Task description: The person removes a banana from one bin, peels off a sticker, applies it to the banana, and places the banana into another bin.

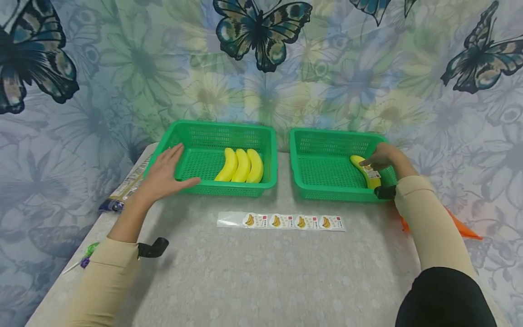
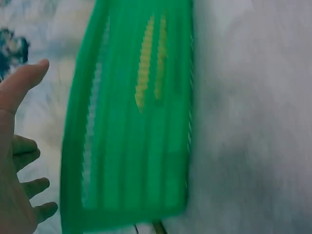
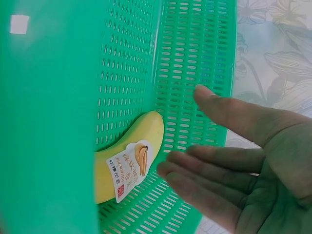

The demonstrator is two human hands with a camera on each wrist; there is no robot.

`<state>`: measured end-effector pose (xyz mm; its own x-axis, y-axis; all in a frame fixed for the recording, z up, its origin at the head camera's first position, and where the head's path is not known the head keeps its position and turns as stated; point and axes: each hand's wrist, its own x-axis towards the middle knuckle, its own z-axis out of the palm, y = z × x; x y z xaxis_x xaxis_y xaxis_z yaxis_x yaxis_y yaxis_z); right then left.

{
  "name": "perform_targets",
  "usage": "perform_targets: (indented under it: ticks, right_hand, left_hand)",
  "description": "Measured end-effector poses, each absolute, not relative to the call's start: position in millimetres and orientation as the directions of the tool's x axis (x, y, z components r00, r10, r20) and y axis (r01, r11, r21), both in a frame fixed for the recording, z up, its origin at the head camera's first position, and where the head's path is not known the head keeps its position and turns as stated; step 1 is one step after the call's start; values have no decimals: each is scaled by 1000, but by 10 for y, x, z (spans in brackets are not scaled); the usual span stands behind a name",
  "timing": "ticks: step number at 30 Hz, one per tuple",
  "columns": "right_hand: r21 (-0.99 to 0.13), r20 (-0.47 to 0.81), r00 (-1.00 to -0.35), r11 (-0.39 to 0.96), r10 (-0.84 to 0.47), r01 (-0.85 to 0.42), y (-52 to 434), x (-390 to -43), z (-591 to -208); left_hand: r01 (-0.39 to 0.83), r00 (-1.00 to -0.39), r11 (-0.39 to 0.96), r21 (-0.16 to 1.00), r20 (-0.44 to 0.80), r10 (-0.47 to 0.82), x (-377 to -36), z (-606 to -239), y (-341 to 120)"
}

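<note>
A labelled banana (image 1: 366,171) is seen in the head view lying at the right end of the right green basket (image 1: 323,170), close to its right wall. The right hand (image 1: 382,156) is held just over it with relaxed, straight fingers; whether it is touched cannot be told. Three bare bananas (image 1: 242,165) are laid side by side in the left green basket (image 1: 204,159). The left hand (image 1: 165,172) is spread flat on that basket's front left rim, gripping nothing. A strip of banana stickers (image 1: 286,221) is laid on the table (image 1: 261,272) in front of the baskets, apart from both.

In the left wrist view, which is blurred, the left hand (image 2: 17,161) is shown open beside the left basket (image 2: 126,161), with yellow fruit seen through the mesh.

In the right wrist view, the banana (image 3: 131,156) is shown against the basket's wall (image 3: 195,73), its sticker (image 3: 130,168) facing up. The right hand (image 3: 243,165) is shown open, fingers (image 3: 204,170) just beside the fruit and not closed on it.
</note>
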<state>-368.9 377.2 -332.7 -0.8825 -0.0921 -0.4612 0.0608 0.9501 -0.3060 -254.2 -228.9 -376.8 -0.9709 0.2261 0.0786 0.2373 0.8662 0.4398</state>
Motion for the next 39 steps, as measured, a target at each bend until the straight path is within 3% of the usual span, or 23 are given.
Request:
perform_targets:
  ticks: [6, 14, 25, 30, 39]
  right_hand:
    - [-302, -403, -909, 953, -104, 25, 3721, -3699, -3330]
    - [-299, -382, -918, 954, -108, 12, 3654, -3668, -3298]
    - [-268, -338, -930, 962, -144, -52, 3477, -3639, -3201]
    - [-334, -284, -937, 937, -204, -103, 3074, -3580, -3161]
    - [-397, -266, -901, 891, -341, -220, 1878, -3519, -2992]
  left_hand:
    - [122, -991, 849, 514, 21, 129, -2583, -3858, -2751]
    - [6, -997, 750, 661, -56, 57, -2692, -4090, -2960]
    - [10, -1000, 676, 736, 0, 14, -2702, -4219, -3010]
    - [6, -1000, 679, 734, 0, 10, -2697, -4230, -3032]
    - [-1, -1000, 680, 734, -21, 22, -2694, -4257, -2990]
